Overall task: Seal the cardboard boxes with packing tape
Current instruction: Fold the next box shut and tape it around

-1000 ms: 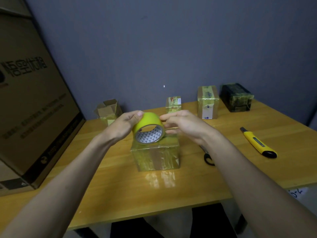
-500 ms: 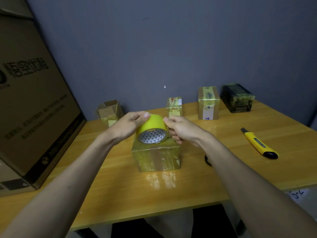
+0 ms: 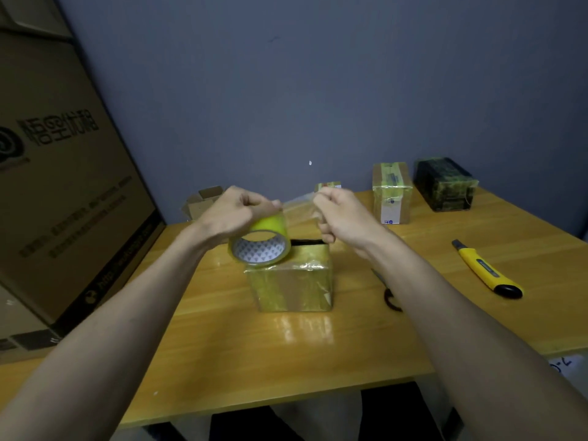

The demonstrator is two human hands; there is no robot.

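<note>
Just below the hands, a small tape-wrapped box (image 3: 291,286) stands on the wooden table (image 3: 241,361), a dark gap showing at its top. The left hand (image 3: 237,214) grips the yellow tape roll (image 3: 261,245) above the box. Close beside it, the right hand (image 3: 340,214) pinches the clear strip of tape (image 3: 299,205) stretched between them. Right of the right hand lies a yellow knife (image 3: 486,270). Beyond the hands, more boxes (image 3: 393,192) stand near the wall.

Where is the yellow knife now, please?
In the head view the yellow knife lies on the table at the right, beyond the right forearm, apart from both hands.
</note>
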